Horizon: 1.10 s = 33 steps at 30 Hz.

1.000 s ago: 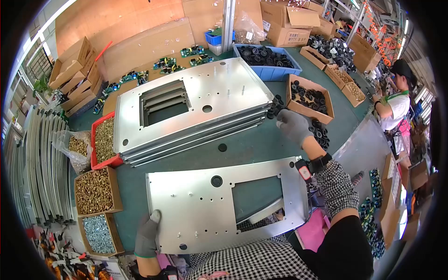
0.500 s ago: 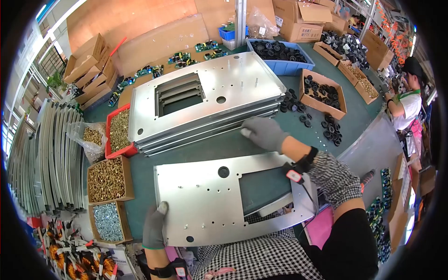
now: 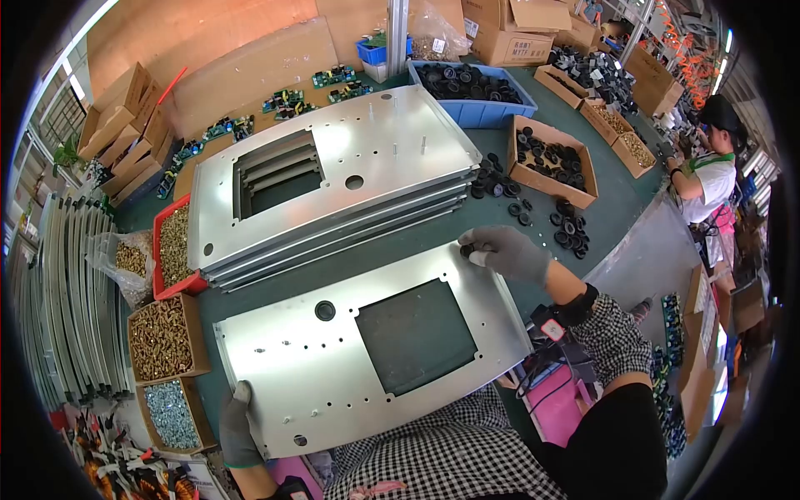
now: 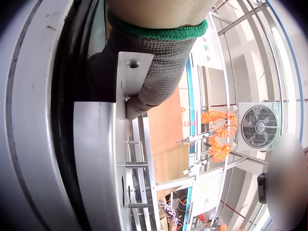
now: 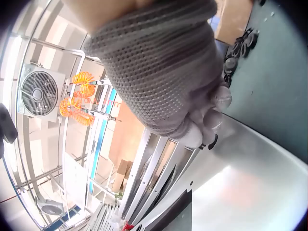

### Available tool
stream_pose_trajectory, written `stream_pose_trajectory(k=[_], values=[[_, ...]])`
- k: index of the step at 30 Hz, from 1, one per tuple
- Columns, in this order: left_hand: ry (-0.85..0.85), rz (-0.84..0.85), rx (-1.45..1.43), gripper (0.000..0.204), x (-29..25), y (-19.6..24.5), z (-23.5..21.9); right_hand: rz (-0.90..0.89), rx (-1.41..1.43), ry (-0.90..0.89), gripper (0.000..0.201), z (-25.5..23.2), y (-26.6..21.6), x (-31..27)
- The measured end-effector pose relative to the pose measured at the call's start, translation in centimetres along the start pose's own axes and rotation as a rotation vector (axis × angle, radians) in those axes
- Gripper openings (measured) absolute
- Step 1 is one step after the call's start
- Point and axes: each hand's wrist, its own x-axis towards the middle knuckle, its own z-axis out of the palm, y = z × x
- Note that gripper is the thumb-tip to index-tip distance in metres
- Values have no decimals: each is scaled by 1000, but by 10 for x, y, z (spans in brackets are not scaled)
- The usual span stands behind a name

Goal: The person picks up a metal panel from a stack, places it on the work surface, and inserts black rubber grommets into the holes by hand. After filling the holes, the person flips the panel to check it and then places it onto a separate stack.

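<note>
A silver sheet-metal panel [image 3: 287, 367] with a large square cutout lies tilted in front of the body. My gloved left hand [image 3: 238, 429] grips its left end, thumb on the top face. At the far right corner, my gloved right hand [image 3: 512, 255] pinches a small black grommet [image 3: 467, 249] against the panel. In the right wrist view, the grommet [image 5: 213, 141] shows as a dark rim under the fingertips. Another black grommet [image 3: 325, 311] sits in the panel's larger round hole. The left wrist view shows the left glove [image 4: 163, 72] around the panel's folded edge [image 4: 98, 159].
Behind stands a stack of similar panels [image 3: 375, 171]. Loose black grommets [image 3: 569, 229] lie at the right, near a cardboard box [image 3: 554, 187] and a blue bin [image 3: 483, 115] of black parts. Boxes of brass fittings [image 3: 167, 342] and silver hardware [image 3: 172, 414] stand left. Another person [image 3: 708, 167] works far right.
My right hand went from the loose grommets to one lying by the stack, then brought a grommet to the panel's far right corner. The panel has turned, its right end swinging away from the body.
</note>
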Motion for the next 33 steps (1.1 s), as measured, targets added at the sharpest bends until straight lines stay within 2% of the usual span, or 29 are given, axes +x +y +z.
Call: stream_pose_trajectory(k=[3,7,10,13,16,19,22,25,28,31,33], values=[[19,26,4,54,-7,7,11,-88,-235,-8,28,-2,-3,6],[55,-18,81,50,-6,5,2,-173,-489,-3,24,1,-5,11],[72,-41,146,46,3,-3,-13,-156,-201,-70,23,-9,1,16],[87,-48,184,45,4,-4,-15,-11,164,-114,24,-13,6,16],[103,-48,176,47,3,-3,-10,-190,-221,-68,25,-10,4,17],[91,-28,169,48,0,0,-4,-211,-518,-35,22,-5,-2,16],[65,-18,240,49,6,-7,-17,-179,-807,-136,20,0,-11,16],[53,-14,246,50,6,-5,-17,-167,-842,-207,21,-3,-29,17],[34,0,221,51,4,-4,-13,-12,-872,-348,26,-9,-44,35],[-1,30,202,55,2,-1,-9,-137,-1037,-252,40,-14,-40,44],[9,51,158,58,-3,2,1,-187,-917,-119,51,-26,-17,45]])
